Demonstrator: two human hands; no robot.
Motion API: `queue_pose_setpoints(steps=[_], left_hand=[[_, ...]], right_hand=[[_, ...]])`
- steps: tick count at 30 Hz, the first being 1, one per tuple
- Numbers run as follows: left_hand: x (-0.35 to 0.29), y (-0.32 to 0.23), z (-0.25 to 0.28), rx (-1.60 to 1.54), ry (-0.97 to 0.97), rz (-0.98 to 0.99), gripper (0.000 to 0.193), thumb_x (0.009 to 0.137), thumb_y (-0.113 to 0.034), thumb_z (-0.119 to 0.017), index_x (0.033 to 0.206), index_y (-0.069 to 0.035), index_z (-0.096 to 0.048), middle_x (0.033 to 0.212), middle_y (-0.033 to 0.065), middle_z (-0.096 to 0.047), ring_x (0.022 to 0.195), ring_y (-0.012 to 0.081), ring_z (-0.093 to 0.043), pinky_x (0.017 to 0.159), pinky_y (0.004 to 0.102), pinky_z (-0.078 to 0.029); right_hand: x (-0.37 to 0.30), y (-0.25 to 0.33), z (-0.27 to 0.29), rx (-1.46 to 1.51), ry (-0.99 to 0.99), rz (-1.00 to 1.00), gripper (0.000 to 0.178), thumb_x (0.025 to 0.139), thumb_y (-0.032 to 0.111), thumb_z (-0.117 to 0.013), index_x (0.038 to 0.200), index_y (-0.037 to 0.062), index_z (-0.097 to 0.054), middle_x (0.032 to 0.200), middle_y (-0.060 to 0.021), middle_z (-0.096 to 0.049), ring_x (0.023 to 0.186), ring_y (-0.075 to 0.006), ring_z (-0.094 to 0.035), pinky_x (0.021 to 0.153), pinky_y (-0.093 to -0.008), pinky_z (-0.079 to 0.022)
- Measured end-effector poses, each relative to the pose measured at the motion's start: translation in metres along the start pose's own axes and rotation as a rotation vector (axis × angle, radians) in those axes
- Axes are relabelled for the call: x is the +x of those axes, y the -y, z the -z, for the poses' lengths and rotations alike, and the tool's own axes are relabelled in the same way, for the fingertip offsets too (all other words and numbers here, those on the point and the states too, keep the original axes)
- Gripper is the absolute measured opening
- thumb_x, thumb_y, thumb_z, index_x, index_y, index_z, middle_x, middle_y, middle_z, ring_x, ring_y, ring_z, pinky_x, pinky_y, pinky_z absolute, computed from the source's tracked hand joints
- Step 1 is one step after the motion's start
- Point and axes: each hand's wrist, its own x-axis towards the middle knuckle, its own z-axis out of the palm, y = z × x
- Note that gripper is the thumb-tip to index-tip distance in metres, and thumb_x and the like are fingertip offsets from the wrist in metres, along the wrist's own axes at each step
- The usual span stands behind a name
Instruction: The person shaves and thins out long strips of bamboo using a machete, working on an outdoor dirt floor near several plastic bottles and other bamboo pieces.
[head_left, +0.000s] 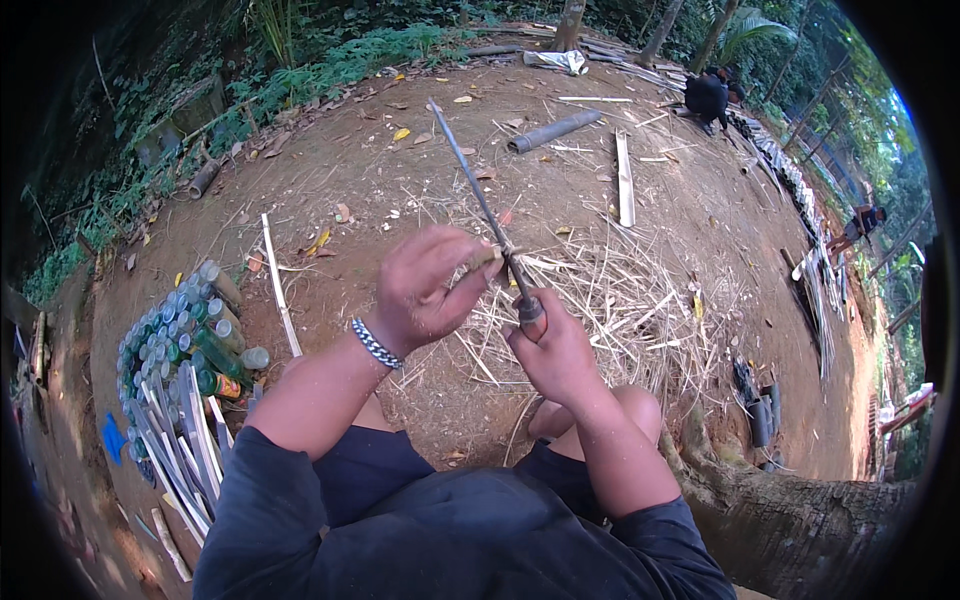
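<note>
My right hand [560,350] is closed round the wooden handle of a long, narrow-bladed knife [467,168]. Its dark blade points up and away to the left. Just above the handle, my left hand [425,285] pinches a short piece of bamboo [484,259] against the blade. Some blur covers the left fingers, and the palm hides part of the piece. Pale curled shavings cling where the piece meets the blade. Below both hands, a heap of thin bamboo shavings [640,310] lies on the dirt between and beyond my knees.
Glass bottles [215,340] are stacked at my left, beside a bundle of split bamboo strips [180,440]. A bamboo tube [555,131] and a flat split length [625,180] lie farther out. A thick tree root [800,525] runs along my right. Two people are in the right distance.
</note>
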Motion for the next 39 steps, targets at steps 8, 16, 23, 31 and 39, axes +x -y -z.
queue_pose_setpoints(steps=[8, 16, 23, 31, 39], left_hand=[[0.136, -0.014, -0.014, 0.089, -0.038, -0.010, 0.021, 0.084, -0.019, -0.074, 0.085, 0.001, -0.066, 0.064, 0.0034, -0.054, 0.056, 0.0107, -0.045, 0.052, 0.0276, -0.038], [0.153, 0.009, -0.055, 0.051, 0.031, 0.016, 0.026, 0.086, -0.022, -0.072, 0.077, 0.000, -0.062, 0.061, 0.0043, -0.057, 0.056, 0.0086, -0.049, 0.054, 0.0256, -0.041], [0.160, 0.012, -0.053, 0.081, 0.094, 0.035, 0.029, 0.087, -0.023, -0.071, 0.074, 0.000, -0.059, 0.057, 0.0022, -0.051, 0.055, 0.0081, -0.040, 0.052, 0.0260, -0.036], [0.158, 0.006, -0.049, 0.108, 0.107, 0.053, 0.028, 0.088, -0.023, -0.071, 0.076, 0.001, -0.061, 0.057, 0.0003, -0.049, 0.056, 0.0065, -0.040, 0.052, 0.0250, -0.035], [0.151, 0.000, -0.049, 0.131, 0.071, 0.035, 0.027, 0.086, -0.021, -0.072, 0.076, 0.002, -0.062, 0.061, 0.0059, -0.054, 0.056, 0.0125, -0.047, 0.053, 0.0276, -0.039]], right_hand=[[0.035, 0.066, 0.088, 0.236, 0.047, -0.087, 0.041, 0.088, 0.024, -0.064, 0.118, 0.0009, -0.046, 0.084, -0.0129, -0.062, 0.066, -0.0186, -0.064, 0.062, -0.0354, -0.050], [0.060, 0.027, 0.060, 0.314, -0.181, -0.040, 0.030, 0.085, 0.016, -0.060, 0.109, 0.0010, -0.050, 0.081, -0.0135, -0.063, 0.069, -0.0226, -0.065, 0.063, -0.0374, -0.050], [0.059, 0.047, 0.083, 0.308, -0.127, -0.036, 0.027, 0.083, 0.014, -0.057, 0.105, -0.0001, -0.049, 0.079, -0.0118, -0.060, 0.063, -0.0224, -0.063, 0.056, -0.0327, -0.049], [0.046, 0.056, 0.093, 0.320, -0.080, -0.100, 0.030, 0.082, 0.013, -0.056, 0.108, -0.0001, -0.050, 0.079, -0.0152, -0.061, 0.062, -0.0237, -0.064, 0.058, -0.0381, -0.051], [0.048, 0.035, 0.080, 0.321, -0.052, -0.117, 0.032, 0.083, 0.011, -0.057, 0.112, -0.0012, -0.052, 0.075, -0.0090, -0.058, 0.056, -0.0145, -0.059, 0.053, -0.0328, -0.048]])
